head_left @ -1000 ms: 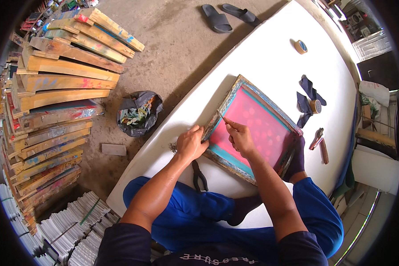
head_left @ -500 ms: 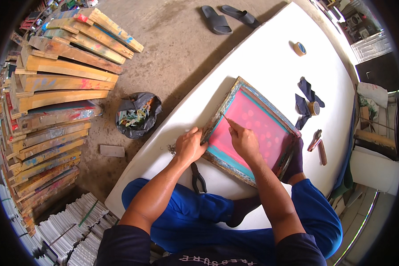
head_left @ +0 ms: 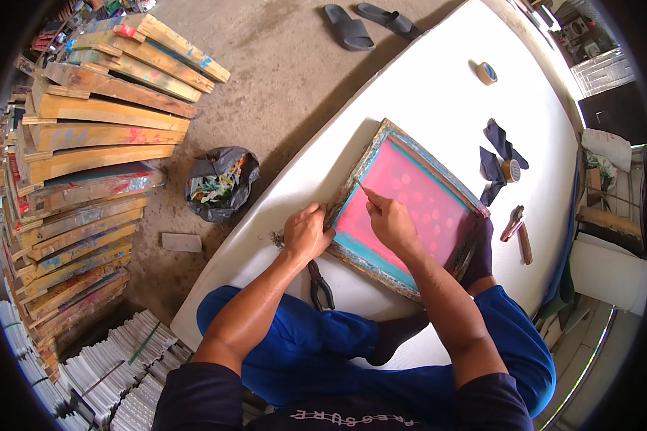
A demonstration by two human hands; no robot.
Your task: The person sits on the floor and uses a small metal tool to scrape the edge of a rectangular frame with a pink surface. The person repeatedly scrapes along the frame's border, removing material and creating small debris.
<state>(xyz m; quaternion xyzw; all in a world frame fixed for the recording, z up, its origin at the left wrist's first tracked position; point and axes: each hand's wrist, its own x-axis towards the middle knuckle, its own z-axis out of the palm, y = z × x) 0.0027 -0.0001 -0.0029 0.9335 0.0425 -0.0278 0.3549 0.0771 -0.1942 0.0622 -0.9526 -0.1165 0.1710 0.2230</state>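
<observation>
**Frame held, tool at mesh corner**

The screen frame (head_left: 410,205) is lying near the table's (head_left: 438,86) left edge. Its near-left rail is gripped by the left hand (head_left: 305,233). A thin tool is pinched by the right hand (head_left: 389,224), tip pointing to the frame's left corner, w/ right hand nearer.

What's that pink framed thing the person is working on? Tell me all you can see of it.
The frame looks like wood, worn and smeared with blue-green paint, with a pink mesh panel stretched inside, dotted with pale round spots. It lies flat and turned at an angle on the white table. The left hand rests on its near left edge; the right hand presses a thin tool to the pink panel by that edge. A dark cloth lies at its right corner.
</observation>
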